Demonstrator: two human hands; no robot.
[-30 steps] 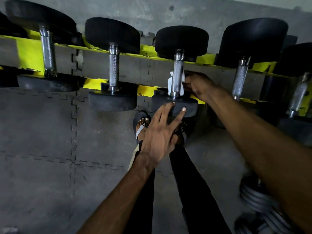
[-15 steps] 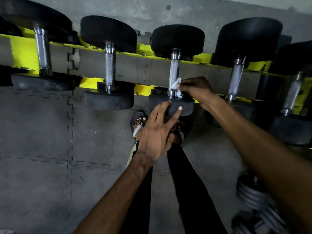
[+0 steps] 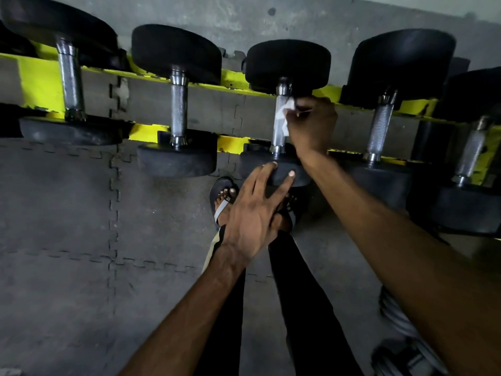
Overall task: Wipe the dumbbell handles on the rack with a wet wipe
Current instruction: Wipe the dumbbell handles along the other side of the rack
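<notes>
Stained grey concrete wall (image 3: 271, 12), dark interlocking floor mats (image 3: 54, 213), dim light, blurred weight plates (image 3: 390, 313) lower right

dumbbell handles (image 3: 179, 109): bare silvery metal, with cross-hatched knurling along the middle stretch and smooth, glossy collars at both ends that catch the light.
dumbbell heads (image 3: 176, 52): black rubber, matt, faintly grainy, greyed with dust on the lower ones.
wet wipe (image 3: 284, 115): white, thin, soft and crumpled, at the centre of the frame.
rack rails (image 3: 40, 82): yellow paint with a flat finish, chipped and scuffed dark along the edges.
floor mats (image 3: 54, 213): grey interlocking tiles, matt, finely textured, worn pale in patches.
wall (image 3: 244, 17): bare grey cement, rough and blotchy.
trousers (image 3: 306, 308): black cloth, matt.
sandal (image 3: 221, 185): dull black with a pale grey strap.
plates (image 3: 393, 316): at lower right, grey and ridged, probably metal; blur hides the finish.
</notes>
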